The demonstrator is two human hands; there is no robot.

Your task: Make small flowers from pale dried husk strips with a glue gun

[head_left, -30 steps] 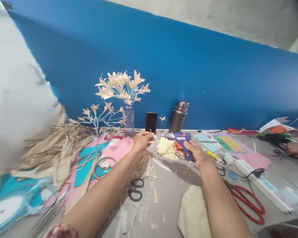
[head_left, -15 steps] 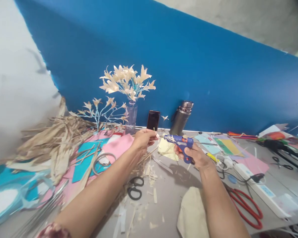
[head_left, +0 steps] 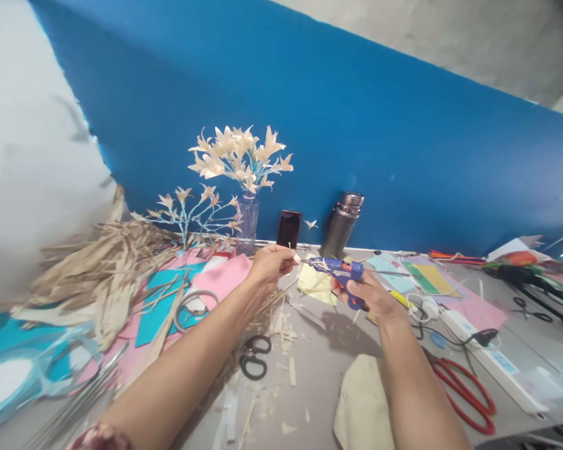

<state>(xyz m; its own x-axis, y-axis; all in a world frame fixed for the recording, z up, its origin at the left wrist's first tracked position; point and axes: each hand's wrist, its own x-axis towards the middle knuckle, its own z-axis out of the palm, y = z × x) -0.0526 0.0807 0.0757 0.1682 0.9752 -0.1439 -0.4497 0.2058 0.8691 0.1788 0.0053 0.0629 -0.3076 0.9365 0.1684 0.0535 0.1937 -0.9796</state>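
My right hand point(head_left: 370, 294) grips a blue glue gun point(head_left: 340, 270) by its handle, with pale strands clinging to the barrel and a stick jutting out behind. The gun's nozzle points left, right up against the fingertips of my left hand point(head_left: 273, 265). That hand is closed in a pinch; a tiny pale bit shows at its fingertips, too small to name. Behind it a dark phone point(head_left: 289, 227) leans on the wall. Beyond stand a clear vase point(head_left: 248, 222) of cream handmade flowers point(head_left: 237, 153) and a blue-stemmed flower branch point(head_left: 185, 215).
Black-handled scissors point(head_left: 254, 357) lie among scraps below my hands. A steel flask point(head_left: 341, 225) stands behind the gun. Dried husks point(head_left: 122, 256) are heaped left, near a ribbon roll point(head_left: 9, 381). At right lie a white power strip point(head_left: 492, 369) and red-handled scissors point(head_left: 469, 394).
Both hands hold nearly the same pose. The glue gun has shifted very slightly left and down, its nozzle still at the left fingertips.
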